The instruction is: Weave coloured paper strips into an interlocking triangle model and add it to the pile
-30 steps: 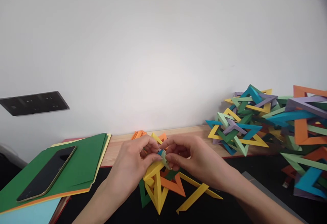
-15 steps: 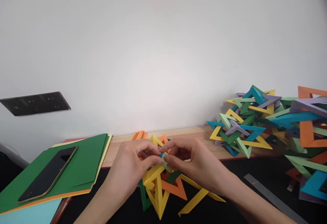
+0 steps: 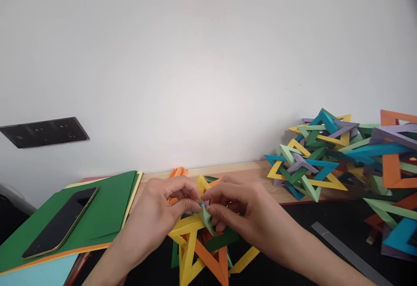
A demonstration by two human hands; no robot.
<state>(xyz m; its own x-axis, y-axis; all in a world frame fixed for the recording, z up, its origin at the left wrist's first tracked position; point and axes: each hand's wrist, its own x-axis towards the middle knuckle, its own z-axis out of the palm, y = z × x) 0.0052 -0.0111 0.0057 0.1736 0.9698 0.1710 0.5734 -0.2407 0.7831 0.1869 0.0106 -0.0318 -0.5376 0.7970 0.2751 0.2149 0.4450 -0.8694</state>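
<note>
Between my hands is a folded-paper star model (image 3: 187,251) made of interlocked yellow, orange, green and pale green strips. My left hand (image 3: 163,212) pinches at its upper middle, thumb and forefinger closed near a pale green strip (image 3: 206,220). From the other side my right hand (image 3: 244,212) grips the same strip, its thumb and forefinger nearly meeting the left fingertips. The exact contact under the fingertips is partly hidden. A loose folded yellow strip (image 3: 246,260) lies on the black surface below my right hand.
Finished paper stars (image 3: 302,164) are piled at the right. A grey ruler (image 3: 345,251) lies on the black mat. At the left a phone (image 3: 61,221) rests on green paper sheets (image 3: 114,207). Folded orange strips (image 3: 178,172) sit by the wall, which bears a black socket panel (image 3: 45,132).
The star model has turned and shifted slightly left and down, with a yellow point now upright at its back. Both hands have moved a little left with it, still pinching.
</note>
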